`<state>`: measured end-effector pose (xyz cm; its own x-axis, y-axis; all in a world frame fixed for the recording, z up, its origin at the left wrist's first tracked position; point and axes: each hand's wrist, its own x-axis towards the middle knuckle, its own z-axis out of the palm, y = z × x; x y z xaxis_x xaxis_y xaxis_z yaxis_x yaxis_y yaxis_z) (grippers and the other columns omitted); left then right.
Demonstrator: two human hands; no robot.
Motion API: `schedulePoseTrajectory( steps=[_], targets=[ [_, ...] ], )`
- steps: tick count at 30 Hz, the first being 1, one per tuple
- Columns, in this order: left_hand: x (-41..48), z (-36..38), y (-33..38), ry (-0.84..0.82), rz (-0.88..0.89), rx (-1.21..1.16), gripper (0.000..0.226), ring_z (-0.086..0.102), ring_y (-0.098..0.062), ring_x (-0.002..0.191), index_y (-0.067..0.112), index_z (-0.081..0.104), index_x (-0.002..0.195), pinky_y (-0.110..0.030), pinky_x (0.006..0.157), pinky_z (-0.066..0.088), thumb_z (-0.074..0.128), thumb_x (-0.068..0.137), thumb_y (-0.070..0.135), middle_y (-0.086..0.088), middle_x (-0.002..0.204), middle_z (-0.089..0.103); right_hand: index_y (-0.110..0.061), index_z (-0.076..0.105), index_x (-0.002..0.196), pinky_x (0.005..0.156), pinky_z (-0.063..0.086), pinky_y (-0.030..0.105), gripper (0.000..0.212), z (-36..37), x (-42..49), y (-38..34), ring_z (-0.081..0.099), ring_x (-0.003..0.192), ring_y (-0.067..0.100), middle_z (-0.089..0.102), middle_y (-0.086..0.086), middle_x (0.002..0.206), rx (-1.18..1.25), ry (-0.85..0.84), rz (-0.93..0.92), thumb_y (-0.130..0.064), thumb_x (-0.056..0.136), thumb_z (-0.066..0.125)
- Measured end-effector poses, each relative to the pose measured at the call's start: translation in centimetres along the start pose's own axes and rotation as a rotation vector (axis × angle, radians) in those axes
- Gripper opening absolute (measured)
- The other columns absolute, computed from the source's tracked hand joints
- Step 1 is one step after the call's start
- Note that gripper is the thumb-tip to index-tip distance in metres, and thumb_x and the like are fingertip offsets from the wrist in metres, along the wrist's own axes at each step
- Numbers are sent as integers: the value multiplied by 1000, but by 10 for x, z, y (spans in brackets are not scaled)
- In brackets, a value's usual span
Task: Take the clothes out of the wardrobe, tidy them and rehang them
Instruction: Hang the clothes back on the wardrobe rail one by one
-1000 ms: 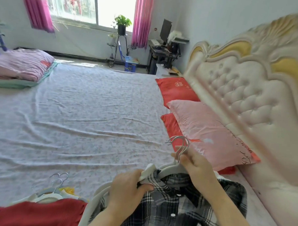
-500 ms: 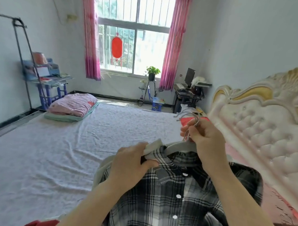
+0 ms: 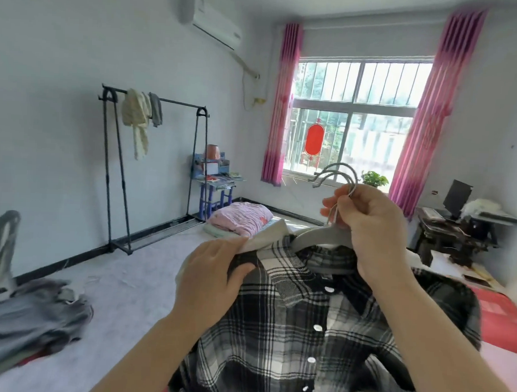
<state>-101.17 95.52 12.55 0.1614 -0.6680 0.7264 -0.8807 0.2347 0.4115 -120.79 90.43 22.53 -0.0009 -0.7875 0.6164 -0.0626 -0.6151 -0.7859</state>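
The plaid shirt (image 3: 293, 330) and hangers (image 3: 320, 239) have been lifted higher.

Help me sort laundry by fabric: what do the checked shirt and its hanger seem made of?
Checked shirt: soft matte woven cloth, perhaps cotton flannel; it drapes and creases. Hanger: smooth pale grey body, likely plastic; its thin curved hook looks like metal wire.

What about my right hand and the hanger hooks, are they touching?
Touching. The head view shows the right hand with its fingers curled round the stems of the hanger hooks, no gap between them.
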Motion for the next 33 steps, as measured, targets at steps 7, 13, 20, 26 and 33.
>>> schedulePoseTrajectory(
  steps=[7, 13, 20, 26, 33],
  targets=[
    [-12, -97, -91, 129, -88, 122, 39, 55, -28, 107, 17, 59, 119, -45, 95, 40, 67, 82, 23, -4, 113, 63, -25, 63, 76, 75, 57, 39, 29, 129, -17, -29, 69, 72, 16, 72, -7, 71, 146, -131, 24, -1, 89, 54],
    [-36, -192, -201, 179, -136, 193, 36, 57, -28, 105, 16, 61, 117, -44, 95, 39, 67, 82, 22, -5, 111, 64, -22, 65, 76, 63, 56, 28, 27, 270, -57, -53, 69, 70, 14, 72, -5, 71, 265, -220, 93, -1, 89, 55],
    [-81, -297, -337, 138, -163, 275, 35, 59, -25, 100, 14, 63, 112, -38, 89, 39, 68, 79, 24, -2, 106, 66, -15, 64, 78, 59, 57, 22, 24, 434, -125, -67, 69, 65, 13, 71, -4, 67, 343, -269, 221, 2, 90, 52],
    [-102, -338, -433, 12, -230, 268, 37, 57, -26, 104, 11, 63, 113, -42, 95, 39, 71, 77, 13, -4, 110, 65, -16, 66, 79, 64, 57, 26, 23, 531, -168, -53, 70, 72, 16, 72, -1, 73, 323, -240, 338, 1, 89, 54],
    [-109, -323, -533, -87, -250, 249, 41, 59, -29, 103, 9, 64, 112, -45, 92, 40, 75, 73, 7, -6, 109, 66, -16, 67, 78, 70, 56, 33, 24, 619, -187, 4, 70, 73, 17, 73, 0, 73, 275, -193, 450, 3, 88, 55]
  ],
)
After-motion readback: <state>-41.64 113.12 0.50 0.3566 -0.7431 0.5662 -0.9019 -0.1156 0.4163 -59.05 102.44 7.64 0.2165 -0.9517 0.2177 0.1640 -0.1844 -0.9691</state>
